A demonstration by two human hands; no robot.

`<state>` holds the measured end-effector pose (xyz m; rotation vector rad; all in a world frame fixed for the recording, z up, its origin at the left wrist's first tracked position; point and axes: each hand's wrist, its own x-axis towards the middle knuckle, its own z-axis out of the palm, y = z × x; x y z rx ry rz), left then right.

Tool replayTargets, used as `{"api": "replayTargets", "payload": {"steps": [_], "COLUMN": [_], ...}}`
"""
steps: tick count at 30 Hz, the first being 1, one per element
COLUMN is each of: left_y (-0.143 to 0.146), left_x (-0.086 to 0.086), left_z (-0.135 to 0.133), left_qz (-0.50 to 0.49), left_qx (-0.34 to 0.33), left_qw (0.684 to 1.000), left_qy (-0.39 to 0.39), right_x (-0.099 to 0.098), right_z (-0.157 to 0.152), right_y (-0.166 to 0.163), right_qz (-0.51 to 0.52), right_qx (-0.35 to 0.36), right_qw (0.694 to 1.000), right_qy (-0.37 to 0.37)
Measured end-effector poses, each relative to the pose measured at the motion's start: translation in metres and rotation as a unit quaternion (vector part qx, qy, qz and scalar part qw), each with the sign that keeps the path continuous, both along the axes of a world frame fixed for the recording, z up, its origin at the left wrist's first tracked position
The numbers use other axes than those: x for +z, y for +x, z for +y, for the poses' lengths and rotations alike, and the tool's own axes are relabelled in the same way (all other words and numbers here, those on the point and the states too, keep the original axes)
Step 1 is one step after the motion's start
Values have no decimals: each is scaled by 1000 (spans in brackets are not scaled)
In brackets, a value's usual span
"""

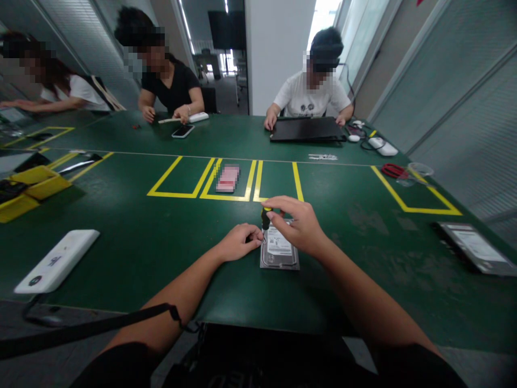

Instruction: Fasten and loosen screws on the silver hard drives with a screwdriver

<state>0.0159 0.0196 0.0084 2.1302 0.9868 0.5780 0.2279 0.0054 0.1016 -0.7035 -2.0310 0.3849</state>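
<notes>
A hard disk drive point(280, 249) with a white label lies flat on the green table point(169, 231) in front of me. My right hand point(299, 223) is closed around a short black and yellow screwdriver point(265, 217), held upright over the drive's left edge. Its tip points down at that edge; whether it sits in a screw is too small to tell. Against the drive's left side rests my left hand point(240, 241), fingers curled and fingertips close to the screwdriver's tip. What those fingertips pinch, if anything, is hidden.
A second hard drive point(479, 248) lies at the right. A white power bank point(56, 261) and yellow bins point(44, 183) are at the left. Beyond the drive, yellow tape outlines surround a pink phone-like object point(228, 179). Several people sit across; one holds a black panel point(309, 129).
</notes>
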Motion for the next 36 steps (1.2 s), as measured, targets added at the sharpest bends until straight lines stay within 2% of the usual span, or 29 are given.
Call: {"api": "replayTargets", "payload": {"steps": [7, 13, 19, 26, 32, 36], "left_y": [0, 1, 1, 3, 3, 3], "left_x": [1, 2, -1, 0, 0, 0], "left_z": [-1, -1, -1, -2, -3, -2], "left_qz": [3, -3, -8, 12, 16, 19], "left_qx": [2, 2, 3, 7, 13, 14], "left_qw": [1000, 1000, 1000, 1000, 1000, 999], "left_qy": [6, 1, -4, 18, 19, 26], "right_x": [-1, 2, 1, 1, 2, 3], "right_z": [-1, -2, -2, -3, -3, -4], "right_y": [-2, -2, -3, -3, -3, -3], "right_qz": [7, -5, 0, -25, -23, -29], "right_qx": [-30, -8, -30, -10, -45, -31], "right_qw": [1000, 1000, 1000, 999, 998, 998], "right_qy": [1, 7, 7, 24, 27, 36]}}
